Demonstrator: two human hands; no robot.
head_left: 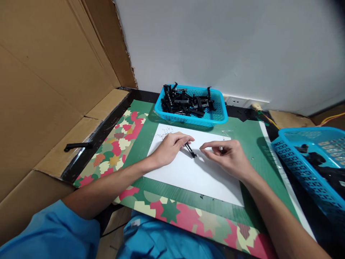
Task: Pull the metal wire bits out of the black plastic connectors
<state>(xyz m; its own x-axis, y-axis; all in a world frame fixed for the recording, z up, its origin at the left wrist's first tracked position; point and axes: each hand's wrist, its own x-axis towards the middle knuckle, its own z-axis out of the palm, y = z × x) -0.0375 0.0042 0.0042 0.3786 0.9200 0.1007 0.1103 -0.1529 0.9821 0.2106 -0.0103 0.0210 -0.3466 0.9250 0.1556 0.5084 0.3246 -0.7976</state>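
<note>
My left hand [172, 145] is closed on a slim black plastic part [191, 150], pinched between thumb and fingers. One end of the part points down and right, over a white sheet of paper [183, 174]. Just right of it is my right hand [228, 154], its thumb and index finger brought close together and the other fingers curled in. A small pale tip [221, 148] shows among the curled fingers; its kind is unclear. The right fingertips are apart from the black part.
Behind the paper, a blue basket [185, 119] holds many similar black parts. Another blue basket [299, 169] with black pieces stands at the right. A black part [78, 146] lies on cardboard at the left. Tiny black bits [202, 196] lie by the paper's front edge.
</note>
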